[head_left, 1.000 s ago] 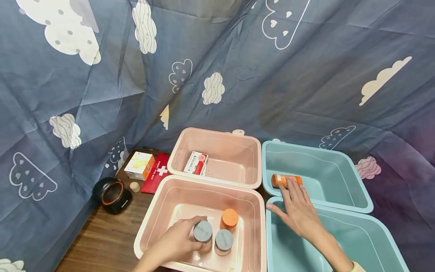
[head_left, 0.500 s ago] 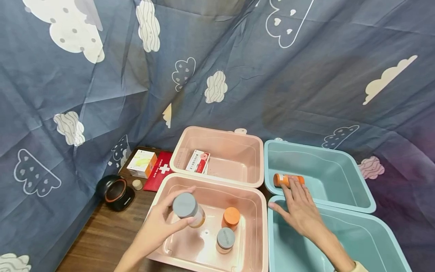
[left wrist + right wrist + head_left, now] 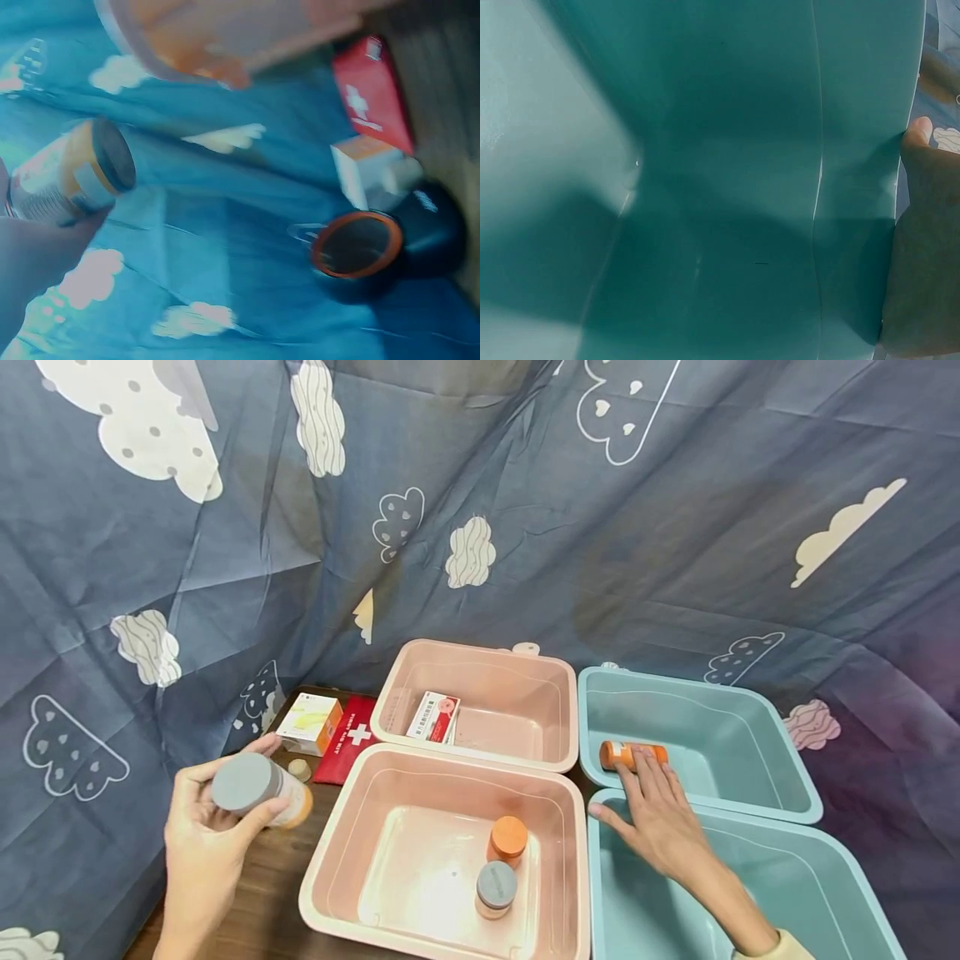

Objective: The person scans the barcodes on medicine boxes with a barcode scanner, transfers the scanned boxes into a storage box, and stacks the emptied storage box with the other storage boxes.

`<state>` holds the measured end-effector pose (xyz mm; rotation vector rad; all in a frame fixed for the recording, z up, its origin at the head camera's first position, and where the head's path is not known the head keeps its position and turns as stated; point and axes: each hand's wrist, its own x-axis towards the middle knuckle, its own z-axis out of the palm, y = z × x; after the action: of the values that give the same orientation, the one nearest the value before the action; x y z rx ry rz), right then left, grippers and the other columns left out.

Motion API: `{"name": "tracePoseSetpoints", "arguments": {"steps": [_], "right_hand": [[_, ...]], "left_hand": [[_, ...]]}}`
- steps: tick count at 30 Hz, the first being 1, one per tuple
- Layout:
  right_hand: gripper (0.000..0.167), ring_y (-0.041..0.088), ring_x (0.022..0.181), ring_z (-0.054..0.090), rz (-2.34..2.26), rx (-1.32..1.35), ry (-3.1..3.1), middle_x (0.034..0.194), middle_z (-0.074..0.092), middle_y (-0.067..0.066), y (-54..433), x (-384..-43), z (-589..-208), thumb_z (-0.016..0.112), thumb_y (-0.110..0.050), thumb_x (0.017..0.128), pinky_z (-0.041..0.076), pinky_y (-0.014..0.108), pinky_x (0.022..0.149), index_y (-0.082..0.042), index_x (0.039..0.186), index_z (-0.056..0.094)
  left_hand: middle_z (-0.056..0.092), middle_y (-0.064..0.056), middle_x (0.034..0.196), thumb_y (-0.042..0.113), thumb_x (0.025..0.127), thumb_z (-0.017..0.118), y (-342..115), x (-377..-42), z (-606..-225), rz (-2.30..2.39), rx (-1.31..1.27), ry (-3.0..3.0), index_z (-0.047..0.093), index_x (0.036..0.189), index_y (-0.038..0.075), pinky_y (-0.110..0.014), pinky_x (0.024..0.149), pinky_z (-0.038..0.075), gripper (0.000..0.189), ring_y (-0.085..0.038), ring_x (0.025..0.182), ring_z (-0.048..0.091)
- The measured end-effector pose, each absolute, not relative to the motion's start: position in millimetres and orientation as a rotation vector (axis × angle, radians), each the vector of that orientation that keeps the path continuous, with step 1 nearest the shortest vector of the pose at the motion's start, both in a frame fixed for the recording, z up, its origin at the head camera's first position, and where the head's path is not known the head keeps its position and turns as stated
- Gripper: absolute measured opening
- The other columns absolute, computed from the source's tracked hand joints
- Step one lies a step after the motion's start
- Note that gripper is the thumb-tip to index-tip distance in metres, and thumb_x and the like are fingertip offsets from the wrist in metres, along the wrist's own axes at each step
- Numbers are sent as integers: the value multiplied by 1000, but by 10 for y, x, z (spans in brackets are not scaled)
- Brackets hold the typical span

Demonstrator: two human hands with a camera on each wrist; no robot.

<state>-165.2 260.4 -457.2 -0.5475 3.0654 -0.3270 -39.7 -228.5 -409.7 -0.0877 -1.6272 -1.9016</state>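
My left hand (image 3: 206,835) grips a grey-lidded bottle (image 3: 296,802) over the wooden table, left of the front pink bin (image 3: 322,860). In the left wrist view, the bottle (image 3: 60,176) is tipped sideways, its label white and orange. An orange-capped bottle (image 3: 508,839) and another grey-lidded bottle (image 3: 496,887) stand upright inside that bin. My right hand (image 3: 663,827) reaches over the adjoining rims of two blue bins, its straight fingers on or just over an orange bottle (image 3: 611,755) lying in the back one. In the right wrist view, my hand (image 3: 930,247) is at the bin's rim.
A white-and-red medicine box (image 3: 433,717) lies in the back pink bin (image 3: 517,664). Left of the bins are a red first aid pouch (image 3: 345,752), a yellow-and-white box (image 3: 306,727) and a small round tan piece (image 3: 298,769). A cloud-print curtain (image 3: 525,527) hangs behind.
My left hand has lifted the grey-lidded bottle out of the front pink bin and carried it left over the table. My right hand stays where it was.
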Motion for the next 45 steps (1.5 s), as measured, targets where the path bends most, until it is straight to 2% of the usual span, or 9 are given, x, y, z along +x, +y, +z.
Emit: {"name": "tracePoseSetpoints", "arguments": {"steps": [5,9,12,17,24,32,36,40,45], "right_hand": [[96,58,162,20,-343,-546,3068,176,19,36,2611,-1656,-4578,60,-65,106,18,72,129,7,165,37],[96,58,162,20,-351,-545,3066,176,19,37,2616,-1640,-4589,59,-65,107,17,73,129,8,165,37],[97,59,161,21,-364,-557,3080,175,21,37,2620,-1636,-4604,60,-66,106,18,73,128,8,164,39],[96,59,161,23,-380,-560,3100,175,22,37,2614,-1635,-4603,62,-66,105,17,73,128,8,163,41],[94,58,161,23,-372,-571,3101,175,23,37,2620,-1642,-4606,61,-64,106,19,72,128,7,163,40],[94,57,161,23,-385,-564,3102,175,24,36,2618,-1630,-4610,61,-65,105,19,72,129,7,163,41],[94,57,162,21,-347,-543,3073,176,21,36,2602,-1625,-4569,59,-65,107,19,72,129,6,165,38],[95,57,162,21,-353,-539,3068,176,19,36,2606,-1633,-4562,60,-65,106,18,73,128,6,165,38],[95,56,163,20,-377,-535,3063,177,19,35,2605,-1630,-4575,59,-65,107,17,72,129,7,165,37]], "left_hand": [[84,7,116,-28,81,80,-2412,-623,-4424,-1741,260,-1664,54,125,13,-11,91,57,65,-4,109,77],[73,30,102,-3,79,96,-2449,-728,-4679,-1476,601,-1856,52,124,20,-4,85,49,68,10,98,70],[70,15,103,9,75,103,-2451,-766,-4809,-1317,741,-1933,51,125,15,-5,82,41,72,9,97,62],[64,-22,118,13,73,104,-2433,-812,-4881,-1266,764,-1930,48,125,10,-15,86,34,77,-27,112,62],[59,-26,125,14,73,105,-2431,-826,-4886,-1283,768,-1901,45,132,-1,-16,88,33,86,-38,120,61],[65,8,125,9,82,97,-2453,-816,-4910,-1344,660,-1917,52,127,8,-7,91,44,63,4,108,60],[66,4,148,-8,87,88,-2451,-795,-4903,-1409,436,-1970,53,138,-7,-4,107,43,61,10,126,58],[61,-2,158,-11,90,83,-2487,-791,-4885,-1490,323,-2054,57,146,-8,-4,109,41,62,15,132,53],[53,32,146,-14,94,75,-2564,-785,-4916,-1559,188,-2133,49,154,-11,0,105,39,66,24,127,49]]}}
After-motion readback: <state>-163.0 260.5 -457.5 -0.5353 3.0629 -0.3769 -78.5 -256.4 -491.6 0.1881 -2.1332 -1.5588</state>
